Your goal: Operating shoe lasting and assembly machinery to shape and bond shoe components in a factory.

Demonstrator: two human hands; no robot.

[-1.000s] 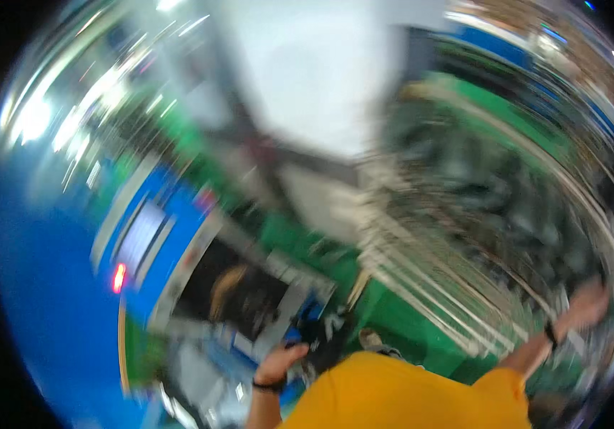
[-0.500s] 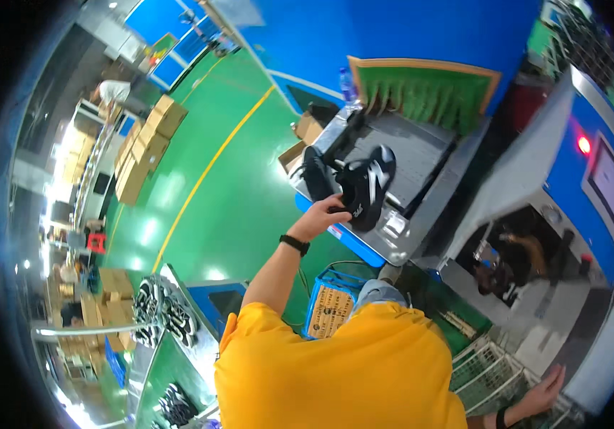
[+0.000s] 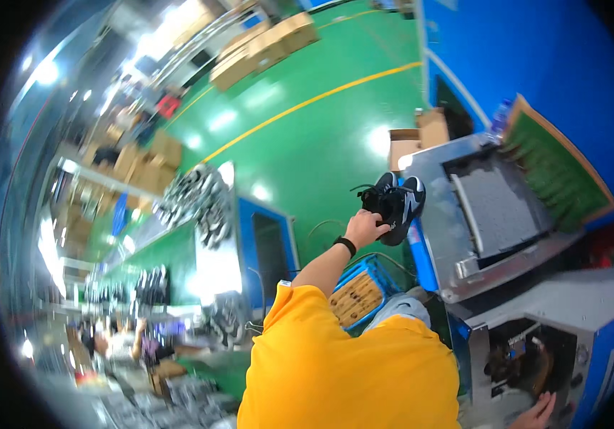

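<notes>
My left hand [image 3: 366,229] is closed on a pair of black sneakers, gripping them near their heels and collars. The nearer sneaker [image 3: 411,203] has white side trim and overlaps the other sneaker [image 3: 383,187], whose laces hang loose. Both are beside the left end of the metal conveyor table [image 3: 441,191], over the green floor. At the lower right my right hand [image 3: 538,412] is empty, fingers stretched out, just below the opening of a grey and blue machine [image 3: 557,299]. Inside that opening sits a dark, partly hidden shoe-like object [image 3: 514,366].
A green fringed curtain [image 3: 561,168] hangs over the conveyor's far end. An open cardboard box [image 3: 405,146] lies behind it. A blue crate [image 3: 357,289] stands by my legs. Left are a bench with many shoes [image 3: 203,200] and a seated person [image 3: 117,343]; stacked cartons [image 3: 264,50] stand farther off.
The view has swung left. My left hand has drawn both sneakers off the conveyor's end toward the left. My right hand is now beside the machine's opening.
</notes>
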